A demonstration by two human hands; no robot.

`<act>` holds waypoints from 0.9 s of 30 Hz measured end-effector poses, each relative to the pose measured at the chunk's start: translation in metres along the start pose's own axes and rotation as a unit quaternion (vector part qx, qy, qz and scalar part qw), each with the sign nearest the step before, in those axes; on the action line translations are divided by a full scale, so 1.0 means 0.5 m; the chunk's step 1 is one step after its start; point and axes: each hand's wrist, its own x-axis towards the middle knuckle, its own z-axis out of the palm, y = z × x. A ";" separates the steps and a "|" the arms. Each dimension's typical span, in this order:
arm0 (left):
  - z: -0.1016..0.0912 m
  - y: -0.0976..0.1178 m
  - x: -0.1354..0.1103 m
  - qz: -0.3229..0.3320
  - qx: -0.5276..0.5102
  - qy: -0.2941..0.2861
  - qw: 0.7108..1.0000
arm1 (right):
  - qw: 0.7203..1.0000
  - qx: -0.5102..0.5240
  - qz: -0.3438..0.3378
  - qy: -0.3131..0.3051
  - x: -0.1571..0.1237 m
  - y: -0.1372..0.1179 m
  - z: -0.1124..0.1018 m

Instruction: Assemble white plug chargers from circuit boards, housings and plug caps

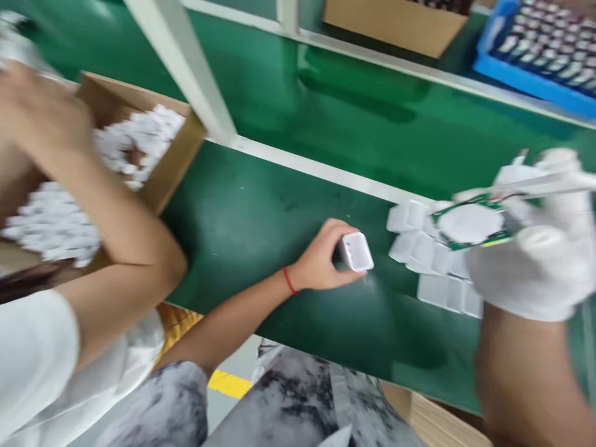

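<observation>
My left hand [326, 256], bare with a red string at the wrist, is closed around a small white plastic case [357, 252]. The case's open end faces up toward me and its inside looks hollow. At the right, my right hand [531, 267] wears a white glove and is closed on a green circuit board [472, 223]. A pale rounded piece covers much of the board, and thin red and dark wires run from its edge. Blur hides the exact finger grip. More white cases [433, 251] lie in a cluster between my hands, partly behind the glove.
A cardboard box [174, 158] of small white parts stands at the left, with a co-worker's arm [125, 211] across it. A white post [186, 68] rises beside it. Behind the white rail are a carton [395, 28] and a blue tray [531, 77] of small parts.
</observation>
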 end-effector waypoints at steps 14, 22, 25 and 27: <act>0.022 0.014 -0.011 -0.031 -0.127 -0.072 0.989 | 0.991 0.086 0.060 -0.083 -0.185 0.102 -0.004; 0.022 0.012 -0.012 -0.045 -0.159 -0.081 0.983 | 0.990 0.014 0.082 -0.118 -0.200 0.099 -0.020; 0.024 0.010 -0.015 -0.072 -0.163 -0.093 0.980 | 0.989 -0.006 0.069 -0.130 -0.205 0.098 -0.021; 0.025 0.010 -0.016 -0.078 -0.157 -0.095 0.980 | 0.990 -0.005 0.055 -0.129 -0.204 0.097 -0.020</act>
